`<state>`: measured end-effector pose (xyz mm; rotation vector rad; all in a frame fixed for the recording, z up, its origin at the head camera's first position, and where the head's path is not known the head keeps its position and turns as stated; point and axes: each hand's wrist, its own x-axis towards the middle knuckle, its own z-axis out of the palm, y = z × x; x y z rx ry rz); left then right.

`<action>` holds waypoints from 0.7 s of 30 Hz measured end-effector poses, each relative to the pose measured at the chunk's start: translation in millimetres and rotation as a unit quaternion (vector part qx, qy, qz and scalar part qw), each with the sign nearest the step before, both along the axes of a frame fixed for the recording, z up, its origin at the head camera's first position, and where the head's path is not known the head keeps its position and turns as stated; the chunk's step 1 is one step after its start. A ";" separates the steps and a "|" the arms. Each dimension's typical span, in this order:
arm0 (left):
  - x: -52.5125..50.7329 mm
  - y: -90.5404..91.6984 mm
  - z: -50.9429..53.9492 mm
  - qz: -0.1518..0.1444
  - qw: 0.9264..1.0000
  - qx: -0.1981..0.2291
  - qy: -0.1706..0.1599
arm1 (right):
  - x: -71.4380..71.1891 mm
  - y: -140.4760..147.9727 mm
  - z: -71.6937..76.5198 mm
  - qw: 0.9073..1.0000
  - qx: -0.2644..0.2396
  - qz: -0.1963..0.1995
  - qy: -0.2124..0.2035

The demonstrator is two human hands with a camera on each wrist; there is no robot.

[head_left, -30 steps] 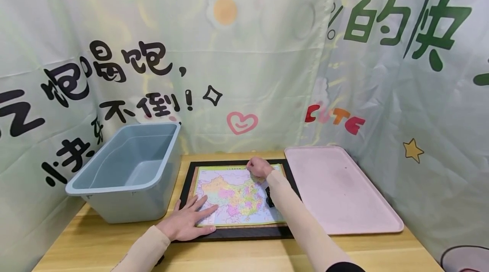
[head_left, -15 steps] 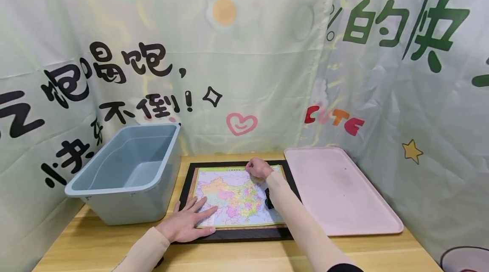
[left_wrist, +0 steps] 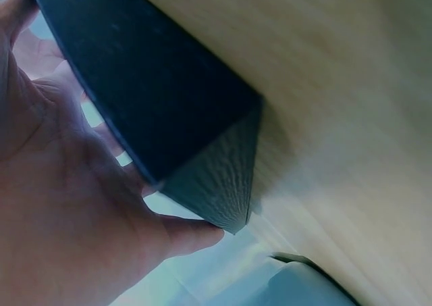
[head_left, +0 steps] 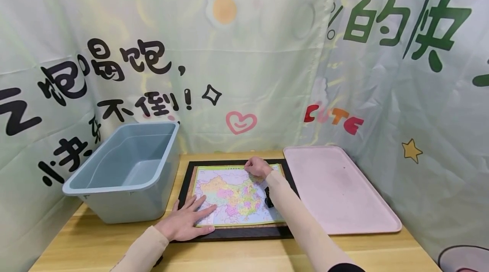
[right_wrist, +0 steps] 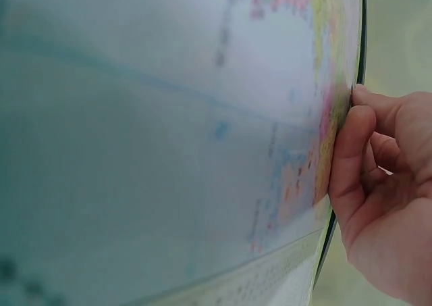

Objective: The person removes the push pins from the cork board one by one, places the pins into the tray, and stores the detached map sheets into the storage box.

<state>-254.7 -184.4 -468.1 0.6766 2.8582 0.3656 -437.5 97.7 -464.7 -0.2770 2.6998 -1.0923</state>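
Observation:
A colourful map [head_left: 229, 191] lies on a brown board inside a black frame [head_left: 248, 233] on the table. The left hand [head_left: 185, 222] rests with fingers spread over the map's lower left corner and the frame; in the left wrist view this hand [left_wrist: 74, 177] lies along the dark frame edge [left_wrist: 155, 76], thumb at its corner. At the map's top edge, right of centre, the right hand [head_left: 258, 167] has curled fingers. In the right wrist view the right hand [right_wrist: 388, 184] pinches with thumb and index finger at the edge of the map [right_wrist: 270, 150]; their tips' contact is partly hidden.
Left of the frame stands a deep blue-grey bin [head_left: 122, 204]. A flat pink tray [head_left: 344, 195] lies on the right, close against the frame. Printed curtains [head_left: 267, 72] hang behind the wooden table [head_left: 221, 259] and at both sides.
The head view has shifted very slightly. Both hands and the map stay in the same places.

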 end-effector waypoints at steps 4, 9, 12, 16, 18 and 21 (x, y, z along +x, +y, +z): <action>-1.0 0.3 0.4 0.000 1.000 -0.002 -0.003 | -0.4 0.6 1.3 1.000 0.006 -0.003 -0.002; -0.2 0.4 -0.1 0.002 1.000 -0.002 -0.001 | -1.2 -0.1 1.2 1.000 0.010 0.003 -0.005; 0.6 1.0 -0.1 0.000 1.000 0.002 0.001 | -0.3 0.7 0.5 1.000 0.008 0.000 -0.005; 1.9 1.6 -0.1 -0.006 1.000 0.003 0.000 | 2.9 3.6 0.0 1.000 0.007 -0.007 -0.007; 2.3 1.6 0.6 -0.005 1.000 0.002 0.000 | 4.5 4.7 0.5 1.000 -0.002 -0.002 -0.009; 1.9 1.2 1.8 -0.002 1.000 -0.001 0.003 | 5.3 5.8 2.3 1.000 -0.019 0.010 -0.009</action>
